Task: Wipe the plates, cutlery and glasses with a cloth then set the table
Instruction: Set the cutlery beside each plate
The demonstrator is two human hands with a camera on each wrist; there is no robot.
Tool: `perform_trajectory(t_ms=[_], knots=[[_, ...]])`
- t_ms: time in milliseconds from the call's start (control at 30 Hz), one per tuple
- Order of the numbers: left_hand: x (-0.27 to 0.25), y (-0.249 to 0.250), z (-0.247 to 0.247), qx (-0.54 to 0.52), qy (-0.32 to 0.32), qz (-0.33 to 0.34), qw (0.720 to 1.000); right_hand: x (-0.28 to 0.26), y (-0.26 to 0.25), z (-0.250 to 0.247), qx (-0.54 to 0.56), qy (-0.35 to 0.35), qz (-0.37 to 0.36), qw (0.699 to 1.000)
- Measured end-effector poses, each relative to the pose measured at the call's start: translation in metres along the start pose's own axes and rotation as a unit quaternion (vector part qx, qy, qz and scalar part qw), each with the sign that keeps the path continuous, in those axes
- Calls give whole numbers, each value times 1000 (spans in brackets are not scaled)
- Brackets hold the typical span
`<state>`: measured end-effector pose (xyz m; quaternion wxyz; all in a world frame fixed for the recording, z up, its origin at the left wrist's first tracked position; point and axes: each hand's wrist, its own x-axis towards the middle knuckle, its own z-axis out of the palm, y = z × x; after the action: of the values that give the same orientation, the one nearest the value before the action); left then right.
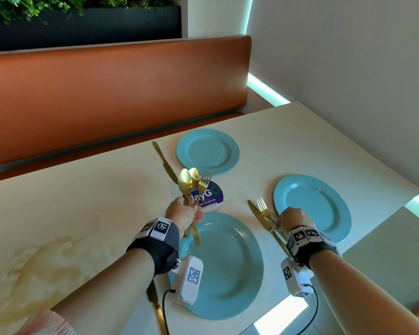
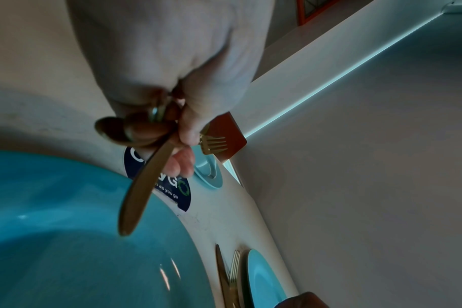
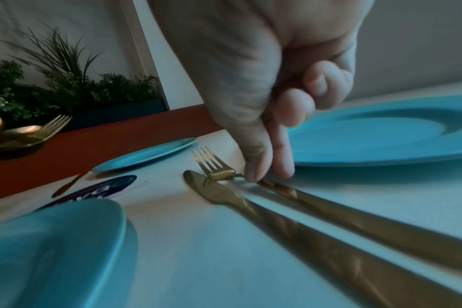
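My left hand [image 1: 191, 210] grips a bundle of gold cutlery [image 1: 191, 182], two spoons and a fork, held upright above the near blue plate [image 1: 228, 274]. The left wrist view shows that hand [image 2: 172, 129] wrapped round the handles, with the fork tines [image 2: 214, 144] poking out. My right hand [image 1: 284, 222] is down on the table left of the right blue plate [image 1: 324, 213]. Its thumb and forefinger [image 3: 253, 170] pinch the neck of a gold fork [image 3: 211, 164] lying beside a gold knife [image 3: 224, 193]. A third blue plate [image 1: 207, 151] sits farther back.
Another gold knife [image 1: 163, 160] lies left of the far plate, and one more [image 1: 155, 303] lies left of the near plate. A round purple sticker [image 1: 211, 194] marks the table's middle. An orange bench back [image 1: 107, 93] runs behind the table; a wall stands on the right.
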<state>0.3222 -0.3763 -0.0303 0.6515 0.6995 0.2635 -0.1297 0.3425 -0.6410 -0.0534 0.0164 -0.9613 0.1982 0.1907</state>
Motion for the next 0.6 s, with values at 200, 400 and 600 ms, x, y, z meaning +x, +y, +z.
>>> perform_trajectory(t_ms=[200,400,600], knots=[[-8,0,0,-9,-12,2,1000,-1,9,-32,29,-2,-20,999],[-26,2,5,-42,-55,-2,998,-30,5,-64,98,-34,-88,991],[-56,-4,-10,-50,-105,7,993,-112,-48,-47,227,-52,-144,962]])
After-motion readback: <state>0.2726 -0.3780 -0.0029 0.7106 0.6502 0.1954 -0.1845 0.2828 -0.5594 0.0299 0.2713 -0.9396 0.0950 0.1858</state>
